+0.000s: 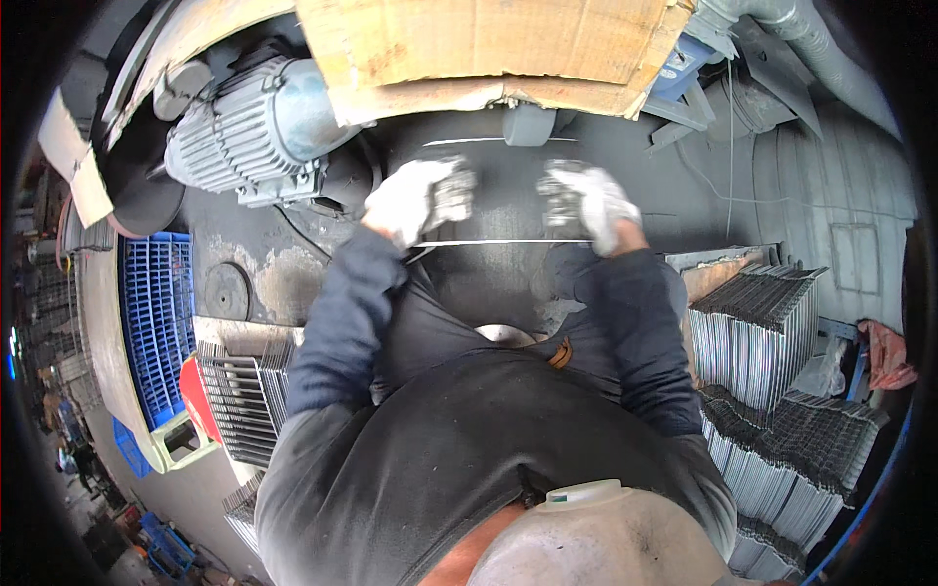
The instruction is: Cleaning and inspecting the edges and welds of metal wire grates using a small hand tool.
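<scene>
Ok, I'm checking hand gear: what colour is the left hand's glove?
The left glove is white, greyish at the blurred fingers; head view.

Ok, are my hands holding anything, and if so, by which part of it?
I can't tell: your gloved left hand and gloved right hand are blurred, and whether either grips the thin pale strip near them is unclear.

Wide fisheye view in fairly bright, diffuse light, seemingly from above. Cardboard [498, 44] at top centre is among the brightest areas; a soft sheen lies on the motor [249, 132] at upper left. Motion blur smears the left grip [415, 198] and right grip [592, 200] at upper centre. The far-left background is dim and indistinct, with one small bluish-white glow. Shapes bow toward the rim; black fills the corners.
</scene>
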A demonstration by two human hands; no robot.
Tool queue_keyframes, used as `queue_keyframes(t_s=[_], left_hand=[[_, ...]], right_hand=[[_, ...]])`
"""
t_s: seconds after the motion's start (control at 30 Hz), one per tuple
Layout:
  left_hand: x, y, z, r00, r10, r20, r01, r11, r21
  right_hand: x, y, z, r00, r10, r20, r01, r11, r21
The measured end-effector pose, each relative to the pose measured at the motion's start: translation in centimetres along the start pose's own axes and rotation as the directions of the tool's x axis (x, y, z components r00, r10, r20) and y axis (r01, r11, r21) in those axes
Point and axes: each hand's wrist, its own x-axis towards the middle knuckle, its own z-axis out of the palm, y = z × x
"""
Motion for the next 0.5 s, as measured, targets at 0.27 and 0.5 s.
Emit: queue_keyframes(t_s=[0.27, 0.5], left_hand=[[-2.4, -5.7, 13.7, 0.953, -0.064, 0.296, 0.083, 0.995, -0.052], [-10.6, -5.5, 12.5, 0.984, 0.174, -0.036, -0.168, 0.976, 0.136]], right_hand=[[-12.9, 2.4, -13.4, 0.957, -0.193, -0.214, 0.23, 0.96, 0.16], [-15.3, 6.3, -7.7, 0.924, -0.354, -0.145, 0.381, 0.89, 0.251]])
